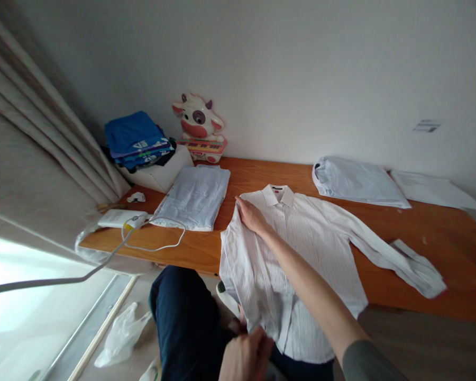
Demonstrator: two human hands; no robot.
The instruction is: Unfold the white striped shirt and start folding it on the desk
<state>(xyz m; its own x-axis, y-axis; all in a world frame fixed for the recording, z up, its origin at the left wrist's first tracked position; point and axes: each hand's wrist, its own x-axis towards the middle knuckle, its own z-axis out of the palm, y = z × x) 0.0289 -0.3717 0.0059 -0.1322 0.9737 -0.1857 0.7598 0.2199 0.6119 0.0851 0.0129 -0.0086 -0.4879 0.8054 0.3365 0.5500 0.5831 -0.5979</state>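
Note:
A white striped button-up shirt (313, 248) lies front up on the wooden table, its lower part hanging over the near edge. The sleeve on the right is stretched out across the tabletop, while the other runs down along the shirt's left side. Reaching across the shirt, my right hand (252, 216) is closed on the cloth at its left shoulder seam. My left hand (244, 355), slightly blurred, is low in front of my lap, with its fingers curled around the lower end of the sleeve; its fingertips are partly hidden.
On the wooden table (269, 168) lie a folded light garment (198, 196), a white device with a cable (121, 218) and folded white clothes (359, 181). Blue clothes (137, 137) are stacked on a white box beside a cow toy keyboard (202, 129). A plastic bag (122, 336) lies on the floor.

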